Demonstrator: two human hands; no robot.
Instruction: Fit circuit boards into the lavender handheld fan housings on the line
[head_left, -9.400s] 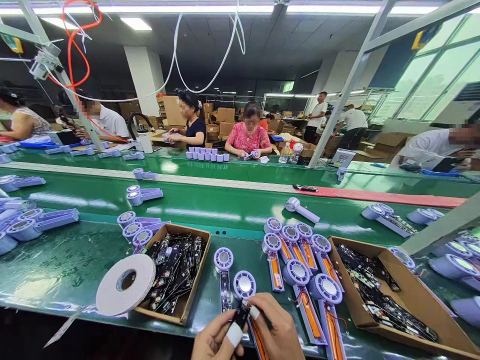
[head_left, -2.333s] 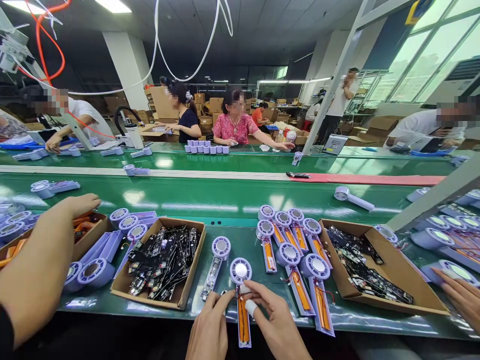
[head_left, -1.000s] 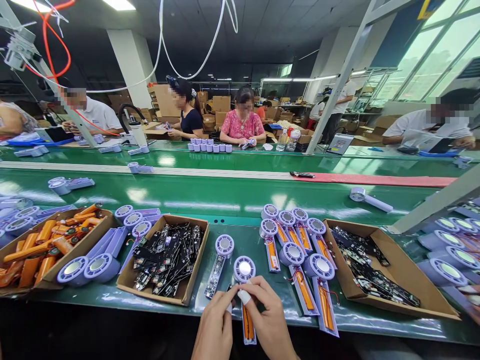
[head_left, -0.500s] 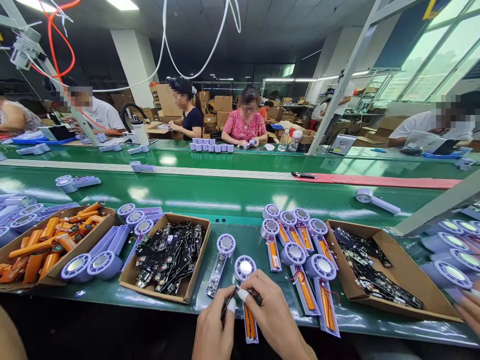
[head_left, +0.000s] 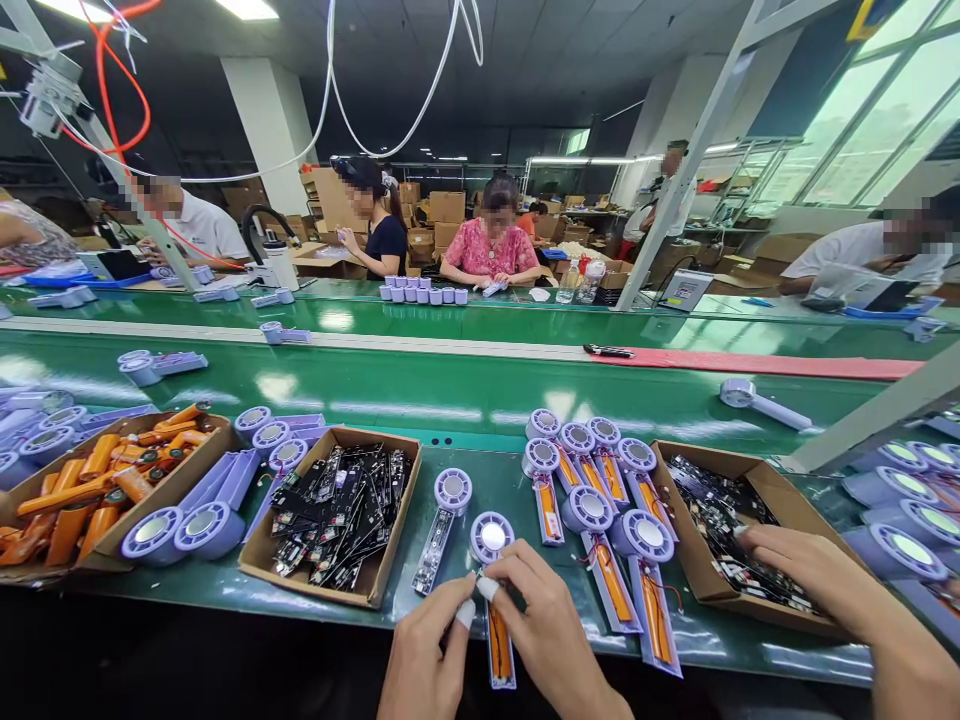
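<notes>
Both my hands meet over the upper handle of a lavender handheld fan (head_left: 492, 537), whose open handle holds an orange battery (head_left: 499, 645). My left hand (head_left: 431, 645) is closed in a pinch, with a white cover on its thumb. What it pinches is hidden or too small to make out. My right hand (head_left: 551, 630) also pinches, with a white cover on one finger. A small dark piece shows behind its fingers, mostly hidden. Left of this fan lies another fan (head_left: 453, 491) with a circuit board (head_left: 433, 552) in its handle.
Cardboard boxes of circuit boards (head_left: 405, 445) (head_left: 832, 515) flank my hands. A co-worker's hand (head_left: 817, 570) reaches into the right box. Several fans with batteries (head_left: 589, 508) lie right of centre. Orange batteries (head_left: 97, 460) fill a box at left. Beyond runs a green belt (head_left: 420, 375).
The dark circuit board between my left fingers no longer shows. My hands have barely shifted. A co-worker's hand has come into the right box. Fans on the belt have moved slightly right.
</notes>
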